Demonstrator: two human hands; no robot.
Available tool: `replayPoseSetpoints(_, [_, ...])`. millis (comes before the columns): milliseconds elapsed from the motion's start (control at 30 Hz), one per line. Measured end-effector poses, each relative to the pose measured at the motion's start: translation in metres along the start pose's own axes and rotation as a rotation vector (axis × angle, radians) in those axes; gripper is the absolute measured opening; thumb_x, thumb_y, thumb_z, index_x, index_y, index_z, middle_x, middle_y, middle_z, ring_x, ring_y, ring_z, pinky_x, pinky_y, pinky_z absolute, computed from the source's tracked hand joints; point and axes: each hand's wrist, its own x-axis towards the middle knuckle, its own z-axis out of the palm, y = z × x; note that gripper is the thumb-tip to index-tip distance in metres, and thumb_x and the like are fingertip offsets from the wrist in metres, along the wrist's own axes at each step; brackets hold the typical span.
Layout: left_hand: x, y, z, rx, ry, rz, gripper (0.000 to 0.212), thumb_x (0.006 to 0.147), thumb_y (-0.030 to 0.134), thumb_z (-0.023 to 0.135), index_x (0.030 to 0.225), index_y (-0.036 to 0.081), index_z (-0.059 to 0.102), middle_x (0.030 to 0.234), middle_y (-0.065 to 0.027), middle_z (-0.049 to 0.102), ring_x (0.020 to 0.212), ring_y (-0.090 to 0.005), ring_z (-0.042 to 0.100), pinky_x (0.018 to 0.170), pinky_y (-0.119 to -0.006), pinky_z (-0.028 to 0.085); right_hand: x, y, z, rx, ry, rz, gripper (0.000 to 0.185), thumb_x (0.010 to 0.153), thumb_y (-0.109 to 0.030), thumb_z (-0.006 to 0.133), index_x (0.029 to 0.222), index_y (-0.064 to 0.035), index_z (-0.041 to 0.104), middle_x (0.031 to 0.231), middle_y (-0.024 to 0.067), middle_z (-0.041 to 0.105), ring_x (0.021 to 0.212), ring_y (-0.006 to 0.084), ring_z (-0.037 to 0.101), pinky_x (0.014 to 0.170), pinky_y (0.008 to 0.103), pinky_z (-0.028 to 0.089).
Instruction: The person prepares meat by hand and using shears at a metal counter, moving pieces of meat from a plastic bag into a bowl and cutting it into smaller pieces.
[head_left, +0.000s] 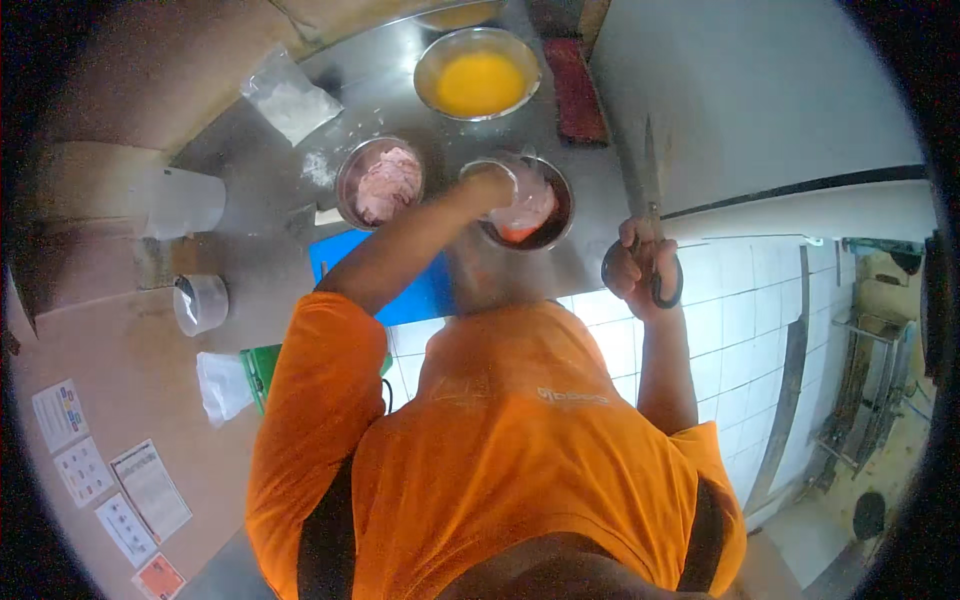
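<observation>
My left hand (491, 189) grips a clear plastic bag or container (531, 196) over a round metal bowl (568, 214). Something pink and orange-red shows through the plastic; the fingers are partly blurred. Out to the right, my right hand (637, 262) holds a pair of scissors (651, 169) by its dark handles, blades pointing away from me. Left of the first bowl is a second metal bowl (343, 184) with pale pink, raw-looking meat (390, 184) in it. Farther back, a larger metal bowl (422, 75) holds a yellow liquid (480, 81).
A blue board (427, 289) lies partly under my left forearm. White powder (319, 169) is spilled near a clear bag of white powder (291, 105). A dark red block-like object (576, 94) lies at the back right. Plastic tubs (201, 304) stand left; a pale panel (750, 97) rises right.
</observation>
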Motion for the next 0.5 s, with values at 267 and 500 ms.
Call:
replayPoseSetpoints(267, [-0.096, 0.025, -0.086, -0.344, 0.33, 0.104, 0.025, 0.082, 0.029, 0.061, 0.087, 0.005, 0.064, 0.084, -0.0105, 0.066, 0.073, -0.0248, 0.062, 0.069, -0.037, 0.049, -0.001, 0.001, -0.004, -0.071, 0.049, -0.003, 0.056, 0.083, -0.059, 0.054, 0.098, -0.006, 0.044, 0.06, -0.0028, 0.038, 0.051, 0.0078, 0.038, 0.045, 0.0212, 0.03])
replayPoseSetpoints(500, [-0.137, 0.023, -0.11, -1.31, 0.464, 0.048, 0.014, 0.081, 0.006, 0.066, 0.093, 0.003, 0.059, 0.082, -0.0067, 0.063, 0.077, -0.017, 0.062, 0.07, -0.029, 0.051, 0.02, 0.053, -0.016, 0.002, -0.084, 0.274, 0.06, 0.084, -0.063, 0.046, 0.104, -0.007, 0.046, 0.065, -0.0008, 0.042, 0.054, 0.0104, 0.04, 0.048, 0.023, 0.03])
